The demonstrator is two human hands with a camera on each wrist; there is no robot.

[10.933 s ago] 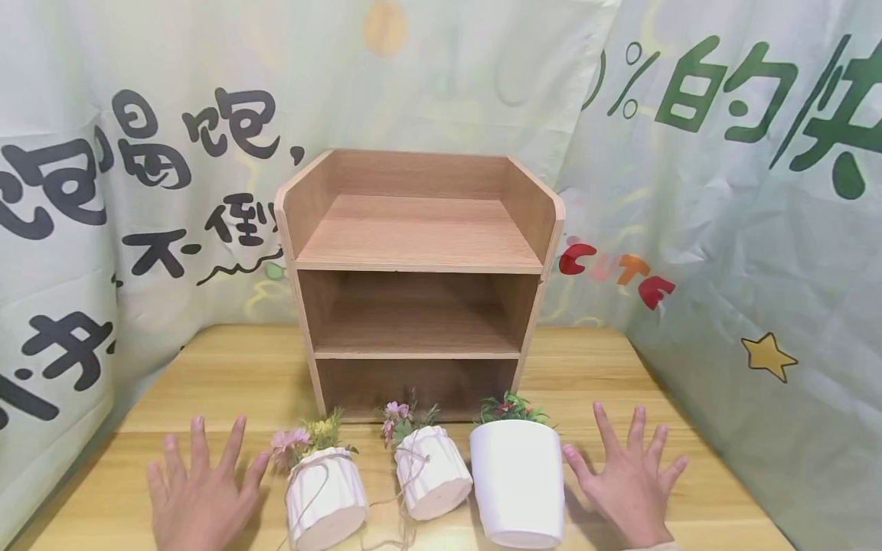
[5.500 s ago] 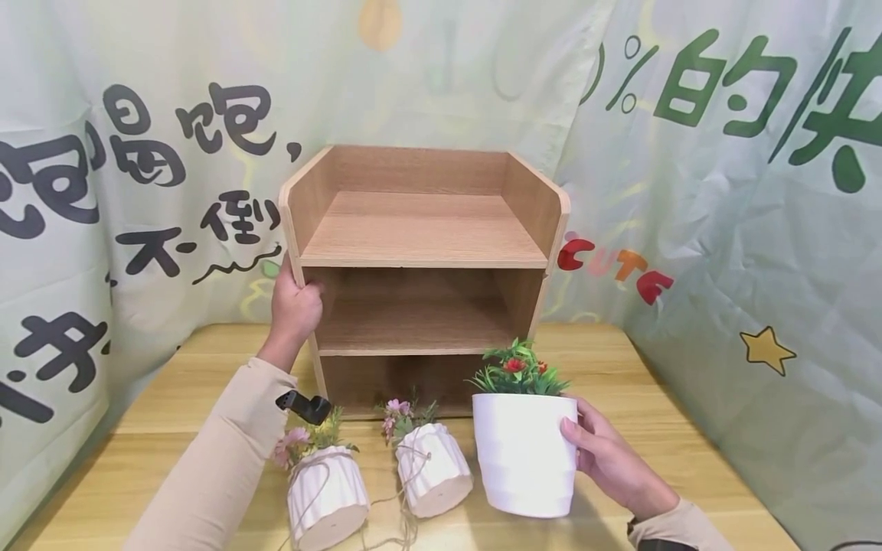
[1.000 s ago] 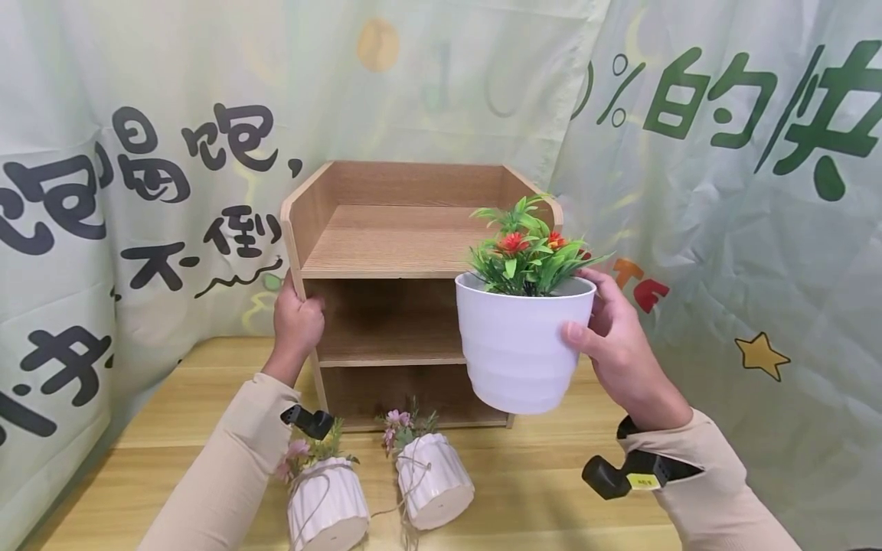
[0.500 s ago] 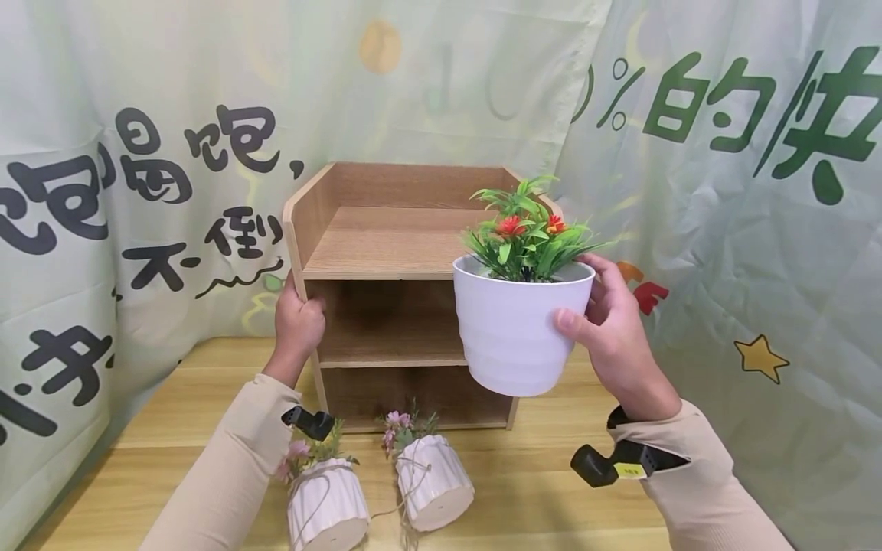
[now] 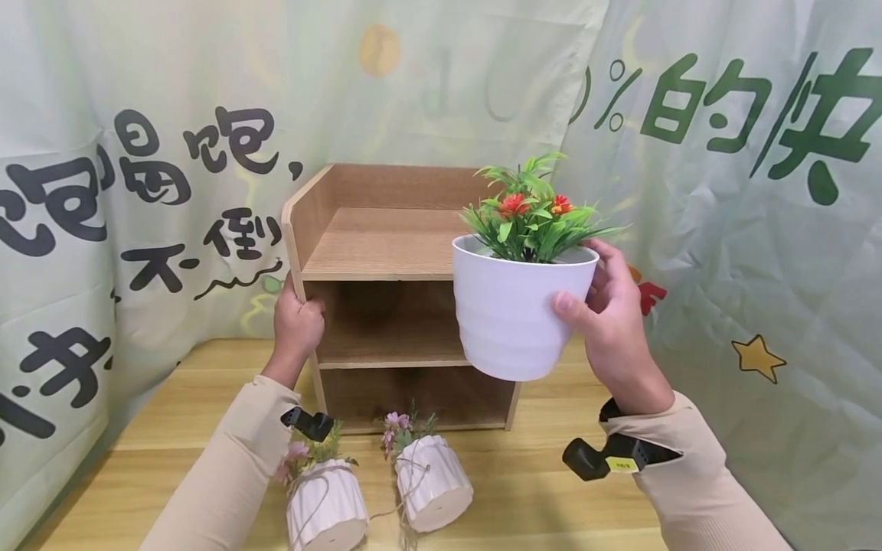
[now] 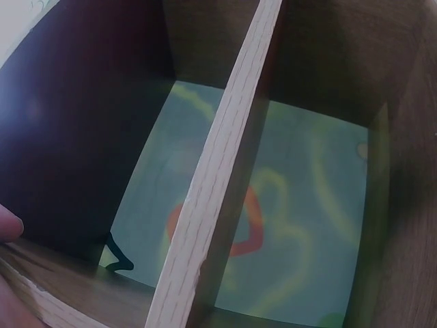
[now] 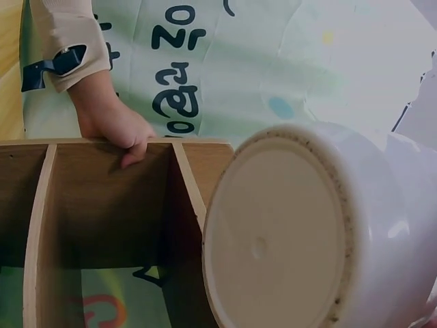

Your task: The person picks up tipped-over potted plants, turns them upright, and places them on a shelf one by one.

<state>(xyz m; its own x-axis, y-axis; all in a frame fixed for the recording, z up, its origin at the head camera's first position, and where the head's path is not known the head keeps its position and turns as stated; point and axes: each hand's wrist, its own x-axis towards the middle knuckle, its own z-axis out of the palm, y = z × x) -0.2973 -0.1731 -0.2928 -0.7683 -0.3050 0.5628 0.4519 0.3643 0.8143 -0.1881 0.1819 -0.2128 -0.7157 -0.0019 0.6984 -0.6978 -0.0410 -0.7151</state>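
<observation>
The white pot [image 5: 513, 306] with its green plant [image 5: 530, 218] was gripped in the right hand [image 5: 609, 329] and held in the air, level with the top shelf of the wooden rack [image 5: 375, 252]. The rack's side panel was clasped by the left hand [image 5: 296, 325]. Below the hands, two ribbed pots [image 5: 430, 482] were left on the bench [image 5: 524, 490].

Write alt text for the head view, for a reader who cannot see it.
A right hand holds a white pot of green leaves and red flowers in the air before a wooden shelf, near its top tier. The left hand grips the shelf's left side panel. Two small ribbed pots of pink flowers stand on the table in front.
</observation>
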